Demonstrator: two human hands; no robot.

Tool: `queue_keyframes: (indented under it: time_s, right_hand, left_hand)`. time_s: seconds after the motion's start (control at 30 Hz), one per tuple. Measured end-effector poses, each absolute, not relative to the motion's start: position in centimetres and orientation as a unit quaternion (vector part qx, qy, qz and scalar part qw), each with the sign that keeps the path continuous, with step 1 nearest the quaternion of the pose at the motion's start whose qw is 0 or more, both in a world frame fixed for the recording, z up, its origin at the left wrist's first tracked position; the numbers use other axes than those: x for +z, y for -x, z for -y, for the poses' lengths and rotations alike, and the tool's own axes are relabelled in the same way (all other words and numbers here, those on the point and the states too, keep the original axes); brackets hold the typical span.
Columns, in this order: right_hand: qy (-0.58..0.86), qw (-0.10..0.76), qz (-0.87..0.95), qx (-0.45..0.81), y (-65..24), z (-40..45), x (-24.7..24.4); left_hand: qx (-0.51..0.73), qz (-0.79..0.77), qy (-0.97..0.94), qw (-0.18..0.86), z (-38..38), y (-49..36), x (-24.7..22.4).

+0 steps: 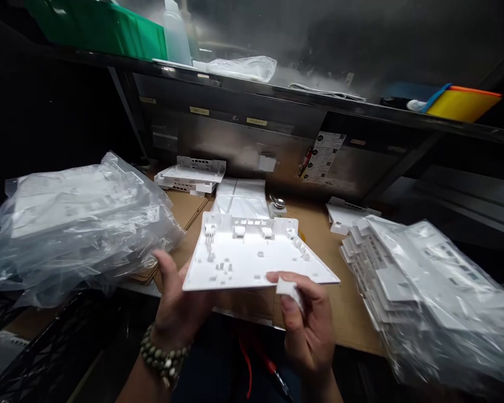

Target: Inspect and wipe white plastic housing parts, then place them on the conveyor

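A white moulded plastic panel [243, 263], with small tabs and clips on its face and a slotted raised back edge, is held up over the bench. My left hand [174, 302] bears its left front corner from below; the thumb sticks up clear and the other fingers are partly hidden under the panel. In my right hand [308, 322], a small folded white piece [289, 290], maybe cloth or foam, is pinched between thumb and fingers. The right index finger touches the panel's front edge.
Bagged white panels [79, 207] lie on the left, with another partly bagged stack [428, 280] on the right. Cardboard [340, 313] covers the bench. Loose panels [191, 174] rest behind. Red-handled pliers [269, 364] show below. A shelf [243, 84] crosses above, carrying a green bin [101, 28].
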State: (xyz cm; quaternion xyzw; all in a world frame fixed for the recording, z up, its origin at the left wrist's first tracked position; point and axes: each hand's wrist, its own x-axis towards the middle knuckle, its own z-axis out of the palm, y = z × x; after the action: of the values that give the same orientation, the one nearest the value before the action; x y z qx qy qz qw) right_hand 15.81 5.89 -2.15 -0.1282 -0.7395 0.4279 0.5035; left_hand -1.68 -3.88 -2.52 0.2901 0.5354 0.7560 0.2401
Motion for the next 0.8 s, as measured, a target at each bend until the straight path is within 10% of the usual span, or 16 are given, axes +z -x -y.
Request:
queue_keyframes:
  time_s: [0.23,0.8]
  right_hand:
    - [0.117,0.399,0.802,0.428,-16.5,-5.6,-1.8]
    - [0.052,0.44,0.861,0.251,-13.7,-1.7,0.2]
  left_hand:
    - [0.795,-0.332,0.015,0.507,3.5,2.5,0.5]
    - [0.862,-0.314,0.01,0.398,3.2,-0.3,1.6]
